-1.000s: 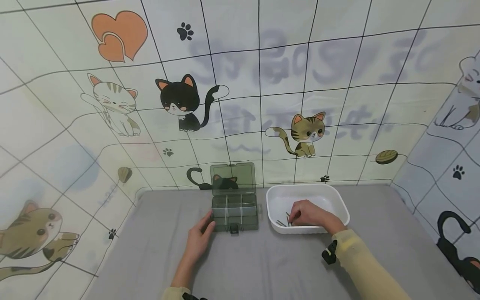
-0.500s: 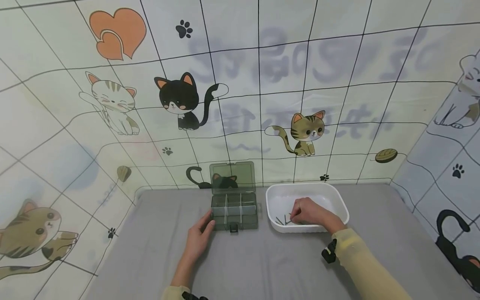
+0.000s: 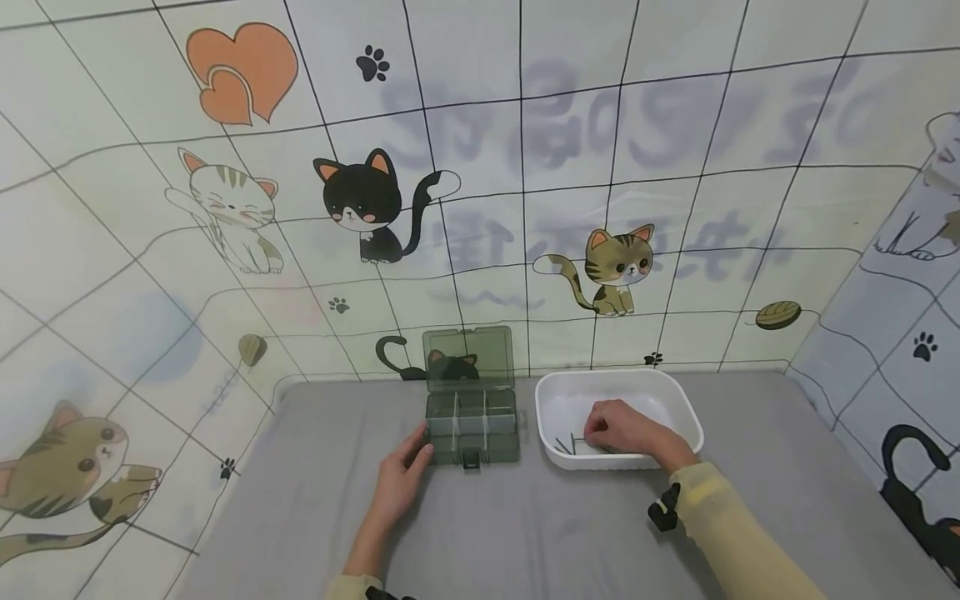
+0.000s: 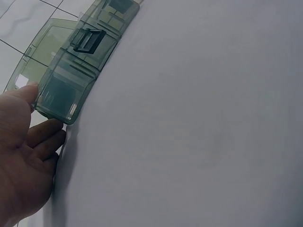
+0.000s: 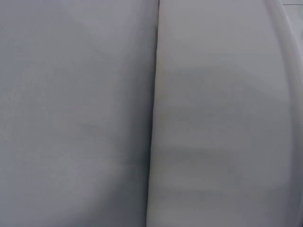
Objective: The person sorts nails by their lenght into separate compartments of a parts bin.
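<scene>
A green see-through divided box (image 3: pixel 471 425) stands with its lid (image 3: pixel 468 358) raised toward the back. My left hand (image 3: pixel 397 483) touches the box's left end, its fingers loosely bent; the left wrist view shows the thumb (image 4: pixel 29 93) and fingers at that end of the box. My right hand (image 3: pixel 618 427) reaches into the white tray (image 3: pixel 551 383), fingers curled downward. A thin nail-like piece sticks out at its fingertips, which are mostly hidden. Several similar thin dark pieces (image 3: pixel 564 447) lie just left of the hand. The right wrist view shows no hand.
Both containers stand on a grey cloth-covered table (image 3: pixel 525 533), near its back edge. The wall cloth (image 3: pixel 480 125), printed with cats and grid lines, rises right behind them. A black latch (image 3: pixel 470 460) is on the box's front.
The thin pieces by my right fingertips have shifted within the tray, and the right fingers have moved very slightly. My left hand stays at the box.
</scene>
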`<state>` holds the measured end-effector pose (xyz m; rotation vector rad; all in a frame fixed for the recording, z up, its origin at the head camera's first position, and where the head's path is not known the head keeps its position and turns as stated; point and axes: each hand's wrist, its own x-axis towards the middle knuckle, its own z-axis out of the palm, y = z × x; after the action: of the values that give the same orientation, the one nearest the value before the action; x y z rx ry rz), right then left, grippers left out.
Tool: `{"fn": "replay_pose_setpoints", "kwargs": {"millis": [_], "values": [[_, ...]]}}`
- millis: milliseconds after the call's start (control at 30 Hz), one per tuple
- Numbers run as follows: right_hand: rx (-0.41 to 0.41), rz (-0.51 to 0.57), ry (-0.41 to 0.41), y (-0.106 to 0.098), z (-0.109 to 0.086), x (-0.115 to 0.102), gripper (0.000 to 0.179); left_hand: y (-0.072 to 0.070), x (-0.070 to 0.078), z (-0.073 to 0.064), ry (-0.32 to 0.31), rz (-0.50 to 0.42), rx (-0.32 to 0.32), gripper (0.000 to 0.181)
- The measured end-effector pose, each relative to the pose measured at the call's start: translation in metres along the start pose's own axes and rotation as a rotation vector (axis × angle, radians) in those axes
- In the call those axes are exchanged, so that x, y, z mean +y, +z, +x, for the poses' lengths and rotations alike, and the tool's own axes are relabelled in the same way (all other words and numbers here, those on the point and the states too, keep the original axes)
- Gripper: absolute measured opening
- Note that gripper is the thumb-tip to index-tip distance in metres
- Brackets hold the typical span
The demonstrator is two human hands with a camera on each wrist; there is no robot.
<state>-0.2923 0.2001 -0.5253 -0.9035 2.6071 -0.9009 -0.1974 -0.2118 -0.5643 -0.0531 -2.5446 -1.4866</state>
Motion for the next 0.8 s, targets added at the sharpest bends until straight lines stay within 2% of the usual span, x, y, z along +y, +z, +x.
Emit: {"fn": "replay_pose_setpoints", "kwargs": {"millis": [167,333,600,800], "values": [[0.009,0.036,0.062,-0.003,0.000,-0.003,0.006,0.000,-0.001,0.001,-0.015,-0.011,0.003,0.049],[0.068,0.038,0.044,-0.003,0.000,-0.007,0.007,0.000,0.000,0.001,-0.052,-0.039,-0.015,0.051],[0.183,0.057,0.030,-0.004,0.002,-0.014,0.008,0.000,0.001,0.001,-0.061,-0.058,-0.015,0.049],[0.224,0.112,0.083,-0.005,0.001,-0.022,0.014,0.000,0.001,0.001,-0.065,-0.063,-0.019,0.049]]}}
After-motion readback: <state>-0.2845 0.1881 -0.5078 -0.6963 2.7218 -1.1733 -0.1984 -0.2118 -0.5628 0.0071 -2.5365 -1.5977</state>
